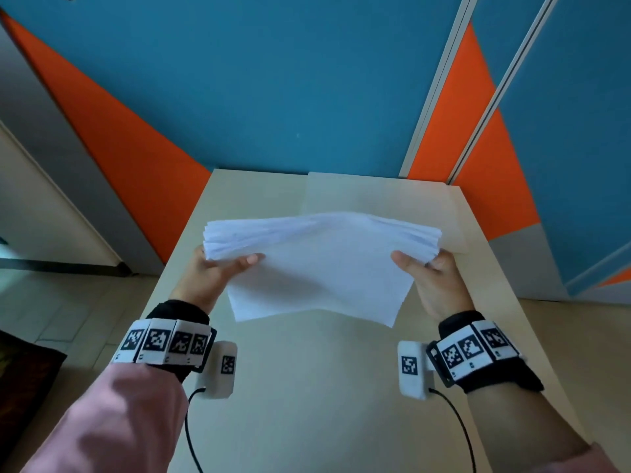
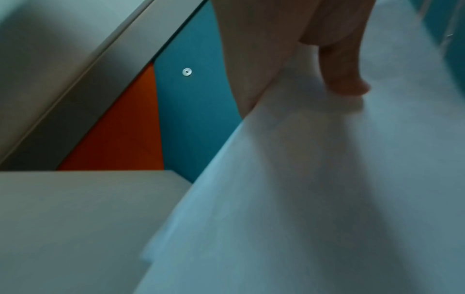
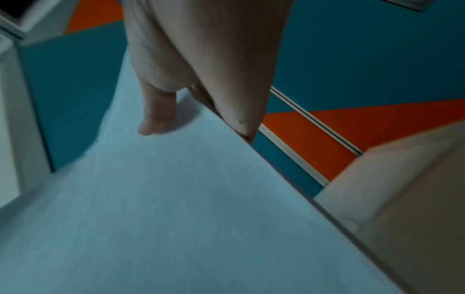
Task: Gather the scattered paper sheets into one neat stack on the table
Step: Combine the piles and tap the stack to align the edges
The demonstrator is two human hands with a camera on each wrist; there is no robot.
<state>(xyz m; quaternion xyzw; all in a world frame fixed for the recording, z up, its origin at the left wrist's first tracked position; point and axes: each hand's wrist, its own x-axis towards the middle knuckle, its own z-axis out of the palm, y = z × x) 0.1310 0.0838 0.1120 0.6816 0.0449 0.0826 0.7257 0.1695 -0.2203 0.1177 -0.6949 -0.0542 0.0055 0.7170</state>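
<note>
A thick bundle of white paper sheets (image 1: 321, 268) is held tilted above the beige table (image 1: 307, 387), its far edges fanned and uneven. My left hand (image 1: 218, 271) grips the bundle's left side, thumb lying on the top sheet. My right hand (image 1: 426, 271) grips the right side the same way. In the left wrist view the thumb presses on the paper (image 2: 314, 189). In the right wrist view the thumb lies on the sheets (image 3: 163, 199), with the other fingers hidden under the edge.
The table's far edge meets a blue and orange wall (image 1: 273, 80). A grey door frame (image 1: 440, 87) stands at the back right. Floor (image 1: 51, 302) drops away along the table's left side.
</note>
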